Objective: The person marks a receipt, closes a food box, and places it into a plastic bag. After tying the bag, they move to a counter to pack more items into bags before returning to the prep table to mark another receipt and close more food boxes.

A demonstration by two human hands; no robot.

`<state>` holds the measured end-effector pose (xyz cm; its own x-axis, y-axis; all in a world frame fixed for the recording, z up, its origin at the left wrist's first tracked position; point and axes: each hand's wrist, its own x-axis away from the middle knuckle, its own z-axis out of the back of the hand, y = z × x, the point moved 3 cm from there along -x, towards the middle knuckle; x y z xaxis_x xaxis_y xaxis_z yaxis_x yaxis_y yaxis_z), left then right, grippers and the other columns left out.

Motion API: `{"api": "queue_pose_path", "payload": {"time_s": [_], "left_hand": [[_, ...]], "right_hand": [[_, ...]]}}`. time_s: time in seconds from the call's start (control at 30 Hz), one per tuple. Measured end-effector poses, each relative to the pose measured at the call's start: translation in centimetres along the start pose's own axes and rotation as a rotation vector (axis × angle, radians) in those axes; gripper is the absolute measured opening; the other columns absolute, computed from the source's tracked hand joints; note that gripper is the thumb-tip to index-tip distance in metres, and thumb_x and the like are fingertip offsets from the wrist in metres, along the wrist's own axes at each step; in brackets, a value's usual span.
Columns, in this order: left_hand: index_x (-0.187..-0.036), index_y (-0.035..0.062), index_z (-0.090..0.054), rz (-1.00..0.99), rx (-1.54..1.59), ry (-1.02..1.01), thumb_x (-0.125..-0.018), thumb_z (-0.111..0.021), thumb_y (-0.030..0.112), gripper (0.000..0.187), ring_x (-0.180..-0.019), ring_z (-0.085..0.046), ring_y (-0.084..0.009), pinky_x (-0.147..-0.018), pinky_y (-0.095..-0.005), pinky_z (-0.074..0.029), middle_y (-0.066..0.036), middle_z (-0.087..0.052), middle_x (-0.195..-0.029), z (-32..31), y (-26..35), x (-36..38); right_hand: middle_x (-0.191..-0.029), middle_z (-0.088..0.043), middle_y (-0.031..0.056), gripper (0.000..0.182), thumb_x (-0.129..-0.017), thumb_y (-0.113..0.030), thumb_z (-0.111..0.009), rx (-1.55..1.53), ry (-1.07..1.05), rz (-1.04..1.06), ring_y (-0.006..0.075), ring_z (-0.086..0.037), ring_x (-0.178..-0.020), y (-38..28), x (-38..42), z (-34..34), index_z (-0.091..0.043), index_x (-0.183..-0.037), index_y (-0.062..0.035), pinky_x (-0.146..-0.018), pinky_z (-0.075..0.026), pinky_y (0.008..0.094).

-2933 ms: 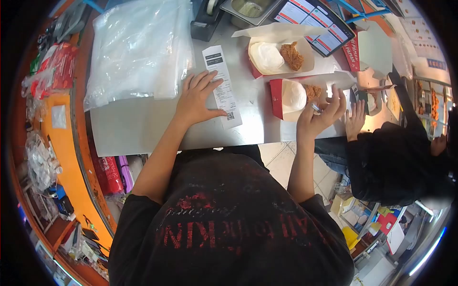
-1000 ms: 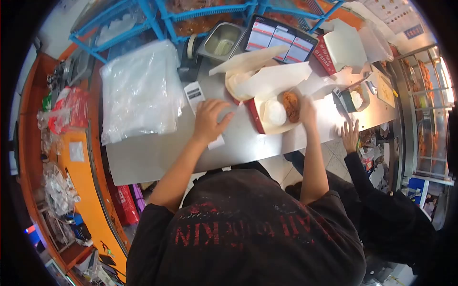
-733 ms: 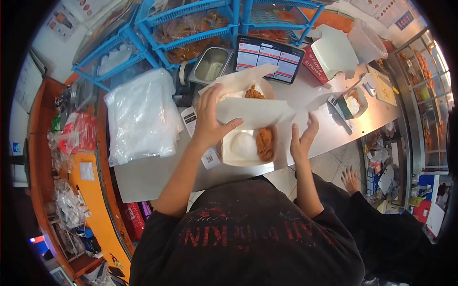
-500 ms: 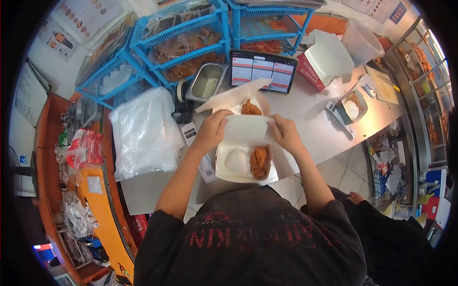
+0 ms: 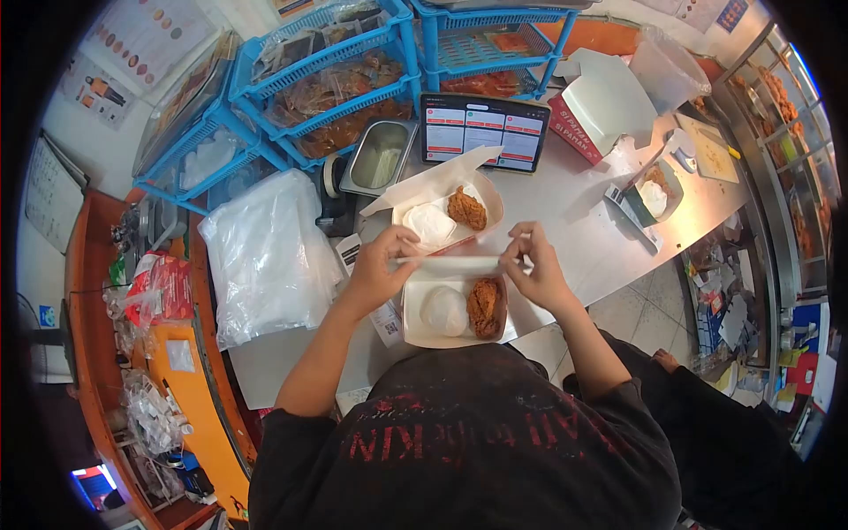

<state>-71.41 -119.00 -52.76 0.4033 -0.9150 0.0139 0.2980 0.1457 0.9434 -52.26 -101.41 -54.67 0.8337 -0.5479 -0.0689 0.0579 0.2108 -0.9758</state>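
Note:
Right in front of me is an open paper meal box (image 5: 424, 337) with a white mound of what looks like rice (image 5: 444, 312) and a piece of fried chicken (image 5: 483, 309). Its lid (image 5: 459, 263) stands up and shows as a narrow strip. My left hand (image 5: 382, 265) pinches the lid's left corner, and my right hand (image 5: 535, 267) has its fingers closed on the right corner. Just beyond lies a second open meal box (image 5: 493, 223), holding a white wrapped mound (image 5: 430, 224) and another fried chicken piece (image 5: 466, 208).
A tablet (image 5: 483, 132) and a metal container (image 5: 380, 155) stand behind the boxes. Clear plastic bags (image 5: 269, 256) lie at left. To the right are a third meal box (image 5: 676, 181), a red-and-white carton (image 5: 605, 106) and a cutting board (image 5: 709, 150). Another person's dark clothing (image 5: 707, 433) shows at lower right.
My hands have lowered the near box's lid toward me, from its broad face showing to nearly edge-on. More of the far box and its white mound now shows.

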Motion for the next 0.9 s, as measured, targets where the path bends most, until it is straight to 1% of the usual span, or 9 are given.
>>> {"api": "queue_pose_path", "payload": {"time_s": [0.1, 0.17, 0.23, 0.37, 0.57, 0.6, 0.7, 0.83, 0.9], "left_hand": [[-0.09, 0.0023, -0.058, 0.071, -0.18, -0.282, -0.077, -0.067, 0.015, 0.02, -0.085, -0.06, -0.0197, -0.078, -0.0295, -0.046, -0.009, -0.062, -0.088, -0.1, -1.3, 2.3], [-0.091, 0.0023, -0.057, 0.065, -0.256, -0.453, -0.077, -0.068, 0.019, 0.025, -0.086, -0.058, -0.0217, -0.077, -0.0304, -0.045, -0.01, -0.06, -0.09, -2.0, -2.4, 4.6], [-0.092, 0.0016, -0.058, 0.318, -0.482, -0.058, -0.073, -0.073, 0.025, 0.034, -0.086, -0.053, -0.0269, -0.073, -0.0357, -0.043, -0.011, -0.058, -0.093, -3.6, -3.3, 6.3], [-0.097, 0.0049, -0.06, 0.055, -0.699, 0.207, -0.07, -0.074, 0.033, 0.041, -0.095, -0.052, -0.0276, -0.085, -0.044, -0.037, -0.01, -0.058, -0.101, -3.8, -1.0, 7.2], [-0.112, 0.0098, -0.062, -0.171, -0.723, -0.097, -0.071, -0.071, 0.022, 0.043, -0.112, -0.052, -0.0291, -0.095, -0.0417, -0.034, -0.01, -0.06, -0.116, -2.0, 3.6, 5.5], [-0.112, 0.0098, -0.062, -0.173, -0.723, -0.096, -0.071, -0.071, 0.022, 0.043, -0.112, -0.052, -0.0291, -0.095, -0.0417, -0.034, -0.01, -0.06, -0.116, -1.7, 2.3, 4.6], [-0.103, 0.0117, -0.067, -0.293, -0.568, 0.006, -0.07, -0.071, 0.011, 0.034, -0.095, -0.059, -0.027, -0.086, -0.0383, -0.042, -0.008, -0.067, -0.097, -1.2, -1.9, 1.1], [-0.097, 0.0119, -0.07, -0.257, -0.347, 0.087, -0.069, -0.063, 0.001, 0.031, -0.079, -0.062, -0.0289, -0.072, -0.0353, -0.048, -0.011, -0.067, -0.091, -1.0, -3.7, -0.6], [-0.097, 0.0117, -0.07, -0.386, -0.356, 0.042, -0.065, -0.058, -0.005, 0.038, -0.079, -0.062, -0.0288, -0.075, -0.0359, -0.047, -0.011, -0.068, -0.09, -0.3, -4.8, -0.8]], "right_hand": [[-0.085, -0.06, 0.0172, 0.024, -0.077, -0.014, -0.068, 0.235, -0.41, -0.11, 0.0276, -0.059, -0.082, 0.0, 3.2, 0.2, -0.058, -0.093, 0.0016, -0.075, -0.047, 0.0371], [-0.09, -0.057, 0.0192, 0.03, -0.077, -0.018, -0.068, 0.436, -0.234, -0.092, 0.0306, -0.056, -0.087, 1.6, 5.5, -1.1, -0.057, -0.095, 0.0027, -0.078, -0.045, 0.0392], [-0.094, -0.055, 0.0213, 0.035, -0.077, -0.022, -0.069, 0.637, -0.052, -0.068, 0.0335, -0.053, -0.093, 1.5, 7.1, -2.2, -0.056, -0.097, 0.0038, -0.081, -0.043, 0.0413], [-0.102, -0.053, 0.023, 0.041, -0.078, -0.028, -0.065, 0.778, 0.206, -0.073, 0.0366, -0.046, -0.102, -0.4, 7.8, -2.8, -0.055, -0.102, 0.0043, -0.091, -0.036, 0.0445], [-0.134, -0.042, 0.0216, 0.076, -0.071, -0.043, -0.071, 0.565, -0.526, -0.131, 0.0387, -0.032, -0.129, -0.8, 6.1, 0.1, -0.044, -0.13, -0.0035, -0.108, -0.023, 0.0439], [-0.137, -0.039, 0.0215, 0.087, -0.063, -0.04, -0.078, 0.528, -0.528, -0.113, 0.0389, -0.033, -0.129, -0.3, 5.6, 0.7, -0.04, -0.134, -0.0061, -0.109, -0.023, 0.0441], [-0.112, -0.06, 0.0178, 0.052, -0.071, -0.017, -0.07, 0.528, -0.363, -0.031, 0.0347, -0.057, -0.102, 2.8, 3.0, 2.3, -0.055, -0.121, -0.0072, -0.088, -0.046, 0.0377], [-0.099, -0.064, 0.0173, 0.039, -0.073, -0.002, -0.06, 0.583, -0.327, -0.168, 0.0339, -0.062, -0.085, 3.7, 2.7, 0.5, -0.06, -0.112, -0.0046, -0.075, -0.05, 0.0372], [-0.097, -0.063, 0.0187, 0.045, -0.069, 0.004, -0.056, 0.616, -0.07, 0.178, 0.0358, -0.061, -0.083, 3.0, 2.9, -0.2, -0.059, -0.113, -0.0054, -0.073, -0.049, 0.04]]}}
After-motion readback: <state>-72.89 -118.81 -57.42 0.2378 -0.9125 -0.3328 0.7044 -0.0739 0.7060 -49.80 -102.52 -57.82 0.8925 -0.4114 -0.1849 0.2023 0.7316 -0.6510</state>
